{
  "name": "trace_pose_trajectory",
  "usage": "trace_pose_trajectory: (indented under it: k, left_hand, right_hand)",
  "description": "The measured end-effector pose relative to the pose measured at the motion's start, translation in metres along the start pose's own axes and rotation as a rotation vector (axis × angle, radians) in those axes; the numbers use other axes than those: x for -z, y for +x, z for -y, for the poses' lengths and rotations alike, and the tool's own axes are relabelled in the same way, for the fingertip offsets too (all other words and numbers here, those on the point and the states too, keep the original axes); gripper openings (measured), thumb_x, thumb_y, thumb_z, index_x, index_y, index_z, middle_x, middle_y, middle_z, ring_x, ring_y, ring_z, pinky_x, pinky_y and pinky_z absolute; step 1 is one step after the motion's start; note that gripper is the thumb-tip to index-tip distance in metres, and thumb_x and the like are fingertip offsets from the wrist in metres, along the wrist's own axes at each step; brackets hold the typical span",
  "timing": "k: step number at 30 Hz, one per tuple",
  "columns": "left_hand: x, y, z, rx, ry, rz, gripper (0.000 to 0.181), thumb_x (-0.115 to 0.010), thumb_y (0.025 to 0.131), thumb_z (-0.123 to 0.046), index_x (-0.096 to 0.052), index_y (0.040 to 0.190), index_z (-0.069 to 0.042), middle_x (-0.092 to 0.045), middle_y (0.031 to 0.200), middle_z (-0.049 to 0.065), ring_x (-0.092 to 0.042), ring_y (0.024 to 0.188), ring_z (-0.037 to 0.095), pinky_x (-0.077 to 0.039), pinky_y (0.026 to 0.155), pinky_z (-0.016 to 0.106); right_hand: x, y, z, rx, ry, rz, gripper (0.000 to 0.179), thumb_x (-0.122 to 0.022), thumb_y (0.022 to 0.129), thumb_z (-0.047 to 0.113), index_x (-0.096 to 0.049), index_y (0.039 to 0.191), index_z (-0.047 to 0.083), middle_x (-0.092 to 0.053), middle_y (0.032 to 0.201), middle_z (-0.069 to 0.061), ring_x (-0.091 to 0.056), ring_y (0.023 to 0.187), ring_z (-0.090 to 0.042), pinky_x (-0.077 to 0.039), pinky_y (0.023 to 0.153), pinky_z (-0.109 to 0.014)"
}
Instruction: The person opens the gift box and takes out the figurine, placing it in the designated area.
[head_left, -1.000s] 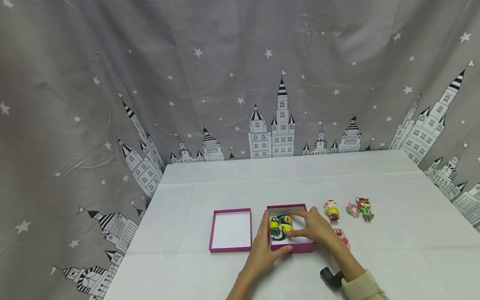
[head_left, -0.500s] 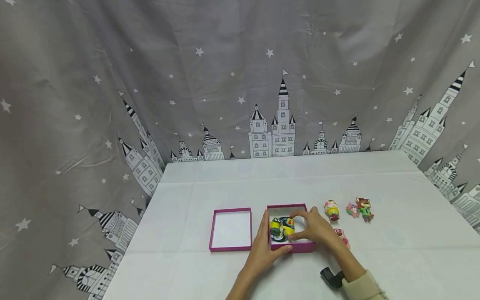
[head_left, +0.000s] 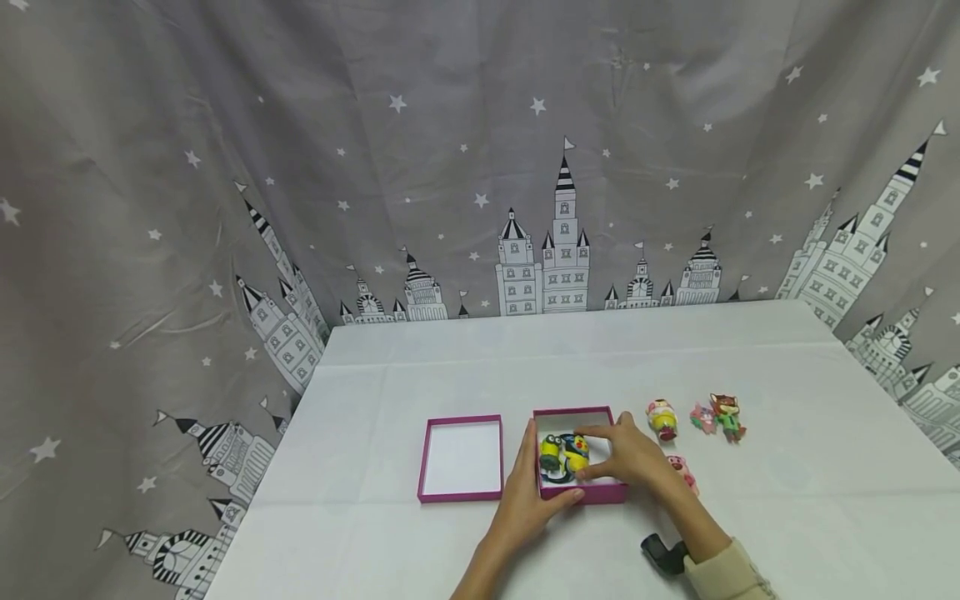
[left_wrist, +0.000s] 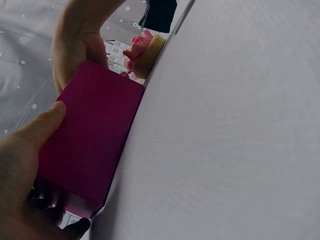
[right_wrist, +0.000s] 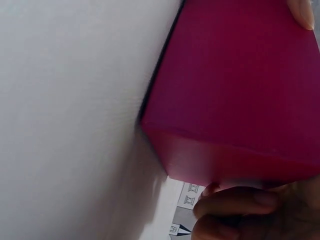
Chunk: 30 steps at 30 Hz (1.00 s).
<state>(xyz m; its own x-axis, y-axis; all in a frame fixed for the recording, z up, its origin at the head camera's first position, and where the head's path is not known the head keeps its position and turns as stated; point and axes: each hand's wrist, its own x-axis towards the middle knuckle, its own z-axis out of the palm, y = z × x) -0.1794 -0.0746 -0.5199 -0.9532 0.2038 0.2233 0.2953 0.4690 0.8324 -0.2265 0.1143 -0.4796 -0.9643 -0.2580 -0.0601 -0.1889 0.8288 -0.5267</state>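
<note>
Yellow-blue figure (head_left: 576, 458) nudged slightly right; one box (head_left: 602, 495) holds two.

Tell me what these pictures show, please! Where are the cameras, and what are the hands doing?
These are a person's two bare hands. The wide picture comes from a camera on the head, the two close ones from cameras on the wrists. The left hand holds a pink box. The right hand pinches a yellow-and-blue toy inside, beside another yellow toy. On the white table also lie a shallow pink-rimmed tray and, to the box's right, four more toys.
</note>
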Motion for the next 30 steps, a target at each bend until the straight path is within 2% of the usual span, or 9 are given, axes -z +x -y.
trace_pose_trajectory:
  k: [7, 14, 17, 20, 24, 30]
  left_hand:
    - [-0.002, -0.001, 0.002, 0.0, 0.005, -0.001, 0.109, -0.072, 0.072, -0.052, -0.006, 0.149, -0.012, -0.012, 0.153, 0.009, -0.025, 0.135, 0.029, -0.028, 0.105, 0.048]
    - [-0.002, -0.001, 0.0, 0.023, 0.002, 0.009, 0.11, -0.073, 0.071, -0.052, -0.004, 0.15, -0.015, -0.012, 0.153, 0.008, -0.023, 0.135, 0.029, -0.027, 0.106, 0.047]
    - [-0.001, -0.001, 0.001, 0.025, 0.003, 0.008, 0.111, -0.073, 0.071, -0.052, -0.006, 0.149, -0.013, -0.012, 0.153, 0.008, -0.022, 0.136, 0.028, -0.027, 0.106, 0.047]
    - [-0.001, -0.001, 0.001, 0.024, 0.006, 0.007, 0.11, -0.073, 0.071, -0.051, -0.006, 0.15, -0.013, -0.013, 0.153, 0.009, -0.022, 0.135, 0.029, -0.027, 0.106, 0.048]
    - [-0.001, -0.001, 0.001, 0.036, 0.012, 0.021, 0.11, -0.073, 0.071, -0.052, -0.006, 0.15, -0.016, -0.014, 0.153, 0.008, -0.022, 0.136, 0.029, -0.027, 0.106, 0.048]
    - [0.0, 0.0, -0.003, 0.038, 0.006, 0.037, 0.109, -0.073, 0.071, -0.052, -0.006, 0.15, -0.017, -0.015, 0.153, 0.008, -0.023, 0.135, 0.029, -0.026, 0.106, 0.048]
  right_hand:
    - [-0.002, 0.0, -0.006, 0.004, 0.017, -0.017, 0.067, -0.084, 0.057, 0.046, -0.067, 0.116, 0.02, -0.047, 0.09, -0.013, -0.043, 0.07, -0.02, -0.043, 0.057, -0.029]
    - [0.004, -0.003, -0.009, -0.019, 0.132, -0.044, 0.066, -0.084, 0.058, 0.045, -0.066, 0.117, 0.021, -0.044, 0.085, -0.009, -0.038, 0.074, -0.02, -0.033, 0.057, -0.029]
    - [0.008, -0.004, -0.01, -0.022, 0.174, -0.058, 0.066, -0.084, 0.059, 0.045, -0.066, 0.118, 0.022, -0.046, 0.088, -0.008, -0.039, 0.077, -0.02, -0.036, 0.06, -0.03]
    - [0.013, -0.006, -0.011, -0.013, 0.162, -0.074, 0.067, -0.082, 0.06, 0.047, -0.065, 0.119, 0.021, -0.047, 0.09, -0.007, -0.041, 0.078, -0.02, -0.039, 0.062, -0.03]
    - [0.021, -0.009, -0.01, 0.017, 0.137, -0.083, 0.07, -0.081, 0.061, 0.048, -0.064, 0.121, 0.017, -0.048, 0.089, -0.005, -0.043, 0.077, -0.02, -0.041, 0.061, -0.03]
    - [0.034, -0.014, -0.009, 0.079, 0.165, -0.083, 0.069, -0.081, 0.063, 0.046, -0.063, 0.121, 0.015, -0.047, 0.085, -0.002, -0.044, 0.075, -0.019, -0.042, 0.059, -0.027]
